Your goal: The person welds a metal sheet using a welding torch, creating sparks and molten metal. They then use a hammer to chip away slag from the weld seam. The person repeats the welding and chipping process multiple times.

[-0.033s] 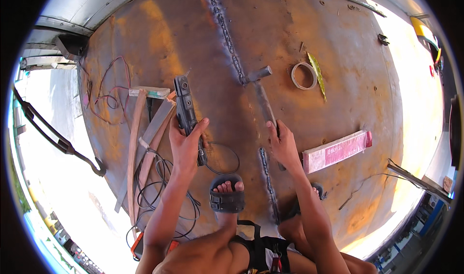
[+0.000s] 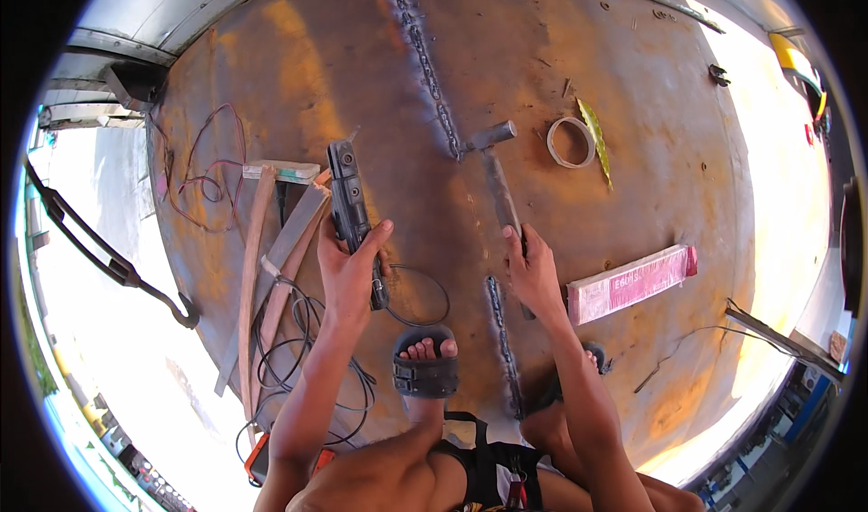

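My left hand (image 2: 354, 259) grips a worn black welding electrode holder (image 2: 348, 196), its cable (image 2: 434, 281) looping beside it on the rusty metal plate (image 2: 298, 78). My right hand (image 2: 529, 268) is closed on the shaft of a steel hammer (image 2: 493, 134), whose head lies at the lower end of the upper weld bead (image 2: 429, 78). A second weld bead (image 2: 502, 349) runs below, between my feet. A tape ring (image 2: 569, 142) and a long yellow-green leaf (image 2: 594, 143) lie right of the hammer. A pink-and-white narrow box (image 2: 631, 286) is to the right of my right hand.
At left are wooden strips (image 2: 258, 241), thin red wires (image 2: 206, 178), tangled black cables (image 2: 357, 408) and an orange-black machine (image 2: 258, 462). A hooked black metal bar (image 2: 108, 259) is at the left edge. A metal bar (image 2: 782, 340) lies at lower right; a yellow object (image 2: 791, 56) is at upper right.
The hammer head has shifted very slightly to the right. My left hand and the electrode holder look unmoved.
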Motion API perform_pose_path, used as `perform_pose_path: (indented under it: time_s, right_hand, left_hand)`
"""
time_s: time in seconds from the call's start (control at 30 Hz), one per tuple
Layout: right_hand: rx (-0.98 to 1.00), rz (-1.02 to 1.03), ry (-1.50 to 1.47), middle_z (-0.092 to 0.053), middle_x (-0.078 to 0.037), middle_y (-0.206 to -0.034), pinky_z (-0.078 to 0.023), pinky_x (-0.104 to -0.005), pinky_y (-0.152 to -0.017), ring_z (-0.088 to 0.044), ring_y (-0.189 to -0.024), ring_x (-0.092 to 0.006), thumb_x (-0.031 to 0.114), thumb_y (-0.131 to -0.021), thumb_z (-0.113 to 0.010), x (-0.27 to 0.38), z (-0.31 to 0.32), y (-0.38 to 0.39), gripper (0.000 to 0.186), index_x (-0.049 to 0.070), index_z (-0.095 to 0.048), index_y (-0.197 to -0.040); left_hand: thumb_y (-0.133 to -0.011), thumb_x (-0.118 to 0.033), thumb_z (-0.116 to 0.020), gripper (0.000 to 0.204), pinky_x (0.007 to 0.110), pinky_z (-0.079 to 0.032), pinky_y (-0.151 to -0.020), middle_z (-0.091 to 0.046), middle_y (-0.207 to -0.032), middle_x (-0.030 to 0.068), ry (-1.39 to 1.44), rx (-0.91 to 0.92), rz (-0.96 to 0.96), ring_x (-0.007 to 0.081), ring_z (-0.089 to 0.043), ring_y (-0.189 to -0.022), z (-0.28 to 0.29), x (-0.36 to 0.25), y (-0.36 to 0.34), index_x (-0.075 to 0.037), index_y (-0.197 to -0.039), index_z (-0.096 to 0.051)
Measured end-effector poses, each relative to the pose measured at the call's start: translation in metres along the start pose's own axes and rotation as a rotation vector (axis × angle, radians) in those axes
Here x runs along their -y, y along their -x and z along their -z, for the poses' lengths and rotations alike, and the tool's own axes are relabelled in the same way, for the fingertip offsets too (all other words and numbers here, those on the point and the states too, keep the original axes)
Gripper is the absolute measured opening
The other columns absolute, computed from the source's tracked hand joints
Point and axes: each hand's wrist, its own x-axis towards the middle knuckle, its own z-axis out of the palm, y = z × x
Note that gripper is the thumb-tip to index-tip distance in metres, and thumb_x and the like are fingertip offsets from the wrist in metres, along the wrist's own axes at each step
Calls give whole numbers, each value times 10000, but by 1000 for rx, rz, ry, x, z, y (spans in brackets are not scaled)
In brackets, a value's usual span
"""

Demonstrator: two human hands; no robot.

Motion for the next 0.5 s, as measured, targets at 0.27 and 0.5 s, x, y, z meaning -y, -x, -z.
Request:
perform_pose_path:
  time_s: [0.27, 0.5]
  right_hand:
    - [55, -50, -40, -605, -265, -715, -448, -516, -634, -609, -692, -486, 397, -1113, -546, 17, 1, -14, 445, -14, -516, -947]
    - [-79, 38, -43, -630, -287, -742, -451, -545, -645, -606, -704, -521, 386, -1105, -557, 42, -10, -50, 429, -13, -522, -950]
  left_hand:
    - [-931, -118, -808, 463, 260, -506, -495, -631, -924, 11, -12, 8, -18, 93, -592, -632, 1, 1, -2, -54, -1304, -541]
    - [-930, -101, -808, 471, 254, -503, -492, -632, -931, 16, -26, -11, 13, 92, -595, -628, -4, -1, -3, -50, -1311, -536]
